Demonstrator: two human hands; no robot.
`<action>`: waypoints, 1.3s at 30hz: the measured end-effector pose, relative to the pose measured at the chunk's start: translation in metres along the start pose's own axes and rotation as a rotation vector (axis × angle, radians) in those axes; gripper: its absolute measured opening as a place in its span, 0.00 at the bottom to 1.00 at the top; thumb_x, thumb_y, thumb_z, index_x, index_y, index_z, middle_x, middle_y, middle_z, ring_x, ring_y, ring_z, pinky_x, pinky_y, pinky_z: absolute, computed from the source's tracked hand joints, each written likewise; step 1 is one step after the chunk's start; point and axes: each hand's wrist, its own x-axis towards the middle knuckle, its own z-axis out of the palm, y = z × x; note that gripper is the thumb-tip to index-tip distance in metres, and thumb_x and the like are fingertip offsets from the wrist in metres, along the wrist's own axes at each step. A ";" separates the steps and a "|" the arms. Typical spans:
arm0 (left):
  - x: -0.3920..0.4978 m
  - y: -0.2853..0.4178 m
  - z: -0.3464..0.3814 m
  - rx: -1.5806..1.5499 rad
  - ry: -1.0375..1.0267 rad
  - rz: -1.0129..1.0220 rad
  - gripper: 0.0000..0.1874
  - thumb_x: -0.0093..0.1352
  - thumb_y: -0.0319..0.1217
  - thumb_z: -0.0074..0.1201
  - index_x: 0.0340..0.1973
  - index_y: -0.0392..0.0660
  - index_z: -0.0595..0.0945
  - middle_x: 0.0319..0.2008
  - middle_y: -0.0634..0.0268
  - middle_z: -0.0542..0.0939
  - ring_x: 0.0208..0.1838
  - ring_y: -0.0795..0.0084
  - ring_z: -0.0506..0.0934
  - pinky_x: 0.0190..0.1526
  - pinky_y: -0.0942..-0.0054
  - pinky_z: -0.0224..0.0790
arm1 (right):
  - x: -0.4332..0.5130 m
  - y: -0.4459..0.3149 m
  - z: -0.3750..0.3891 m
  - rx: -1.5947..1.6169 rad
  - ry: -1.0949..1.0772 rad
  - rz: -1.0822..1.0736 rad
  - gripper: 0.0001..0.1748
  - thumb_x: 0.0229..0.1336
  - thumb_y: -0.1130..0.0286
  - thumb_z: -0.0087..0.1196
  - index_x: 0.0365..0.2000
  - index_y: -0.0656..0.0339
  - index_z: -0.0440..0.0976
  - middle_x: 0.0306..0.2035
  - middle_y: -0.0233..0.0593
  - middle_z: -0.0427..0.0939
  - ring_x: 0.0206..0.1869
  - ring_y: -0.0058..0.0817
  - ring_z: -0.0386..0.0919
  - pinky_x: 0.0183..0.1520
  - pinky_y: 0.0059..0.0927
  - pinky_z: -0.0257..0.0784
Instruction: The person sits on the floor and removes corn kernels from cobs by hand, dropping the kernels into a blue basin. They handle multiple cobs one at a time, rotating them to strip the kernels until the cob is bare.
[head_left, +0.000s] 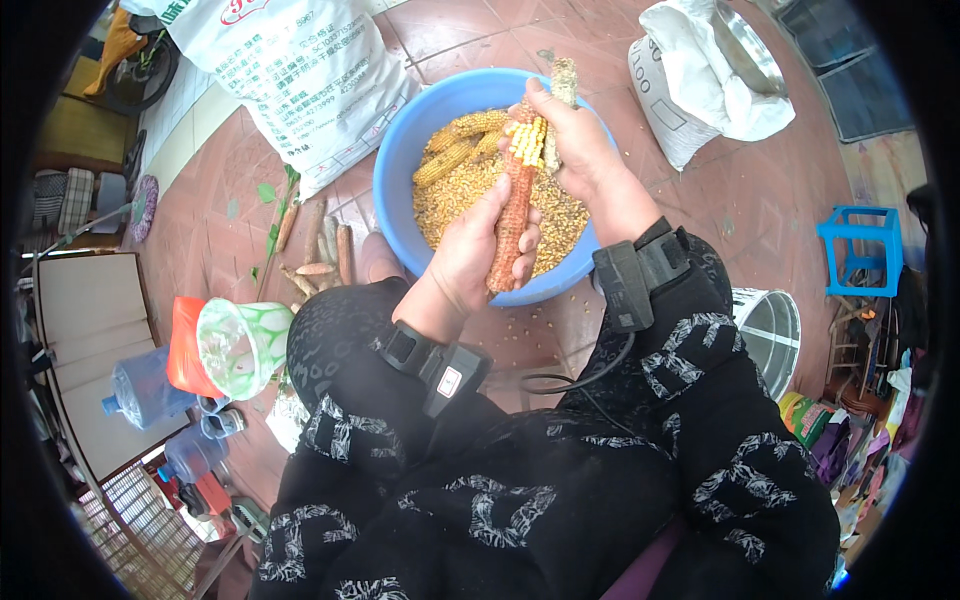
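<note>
My left hand (480, 247) is wrapped around the lower part of a reddish corn cob (514, 217), mostly stripped, with a band of yellow kernels left near its upper end. In my right hand (581, 146) is a pale, bare corn cob (564, 82), pressed alongside the kernel band, with the thumb over the top of the reddish cob. Both hands are above a blue plastic basin (390, 202). Loose corn kernels (469, 206) cover its bottom, and several unshelled ears of corn (446, 161) lie at its far left side.
Stripped cobs (319, 251) lie on the tiled floor left of the basin. A large white printed sack (315, 90) stands at upper left, another white sack (675, 82) at upper right. A green-white plastic bin (259, 349), a metal bucket (772, 337) and a blue stool (862, 251) stand around me.
</note>
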 end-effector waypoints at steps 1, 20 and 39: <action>0.000 0.000 -0.001 0.072 0.071 0.037 0.26 0.75 0.54 0.38 0.39 0.40 0.72 0.21 0.65 0.71 0.15 0.73 0.68 0.16 0.74 0.61 | 0.001 -0.001 0.000 -0.005 -0.051 -0.005 0.19 0.65 0.56 0.54 0.38 0.64 0.71 0.31 0.44 0.78 0.32 0.33 0.81 0.35 0.33 0.78; 0.003 -0.015 0.016 0.426 0.297 0.171 0.22 0.76 0.50 0.40 0.37 0.41 0.72 0.20 0.65 0.72 0.14 0.73 0.70 0.15 0.74 0.61 | -0.004 0.016 0.008 -0.199 0.166 0.020 0.20 0.59 0.59 0.61 0.36 0.69 0.74 0.28 0.41 0.78 0.28 0.29 0.78 0.31 0.32 0.73; 0.006 -0.006 0.009 1.559 0.755 0.327 0.16 0.68 0.37 0.53 0.42 0.37 0.70 0.37 0.40 0.79 0.42 0.39 0.78 0.45 0.47 0.69 | 0.000 0.013 0.006 -0.059 -0.012 0.073 0.25 0.60 0.55 0.61 0.43 0.69 0.73 0.35 0.40 0.77 0.34 0.28 0.77 0.38 0.33 0.72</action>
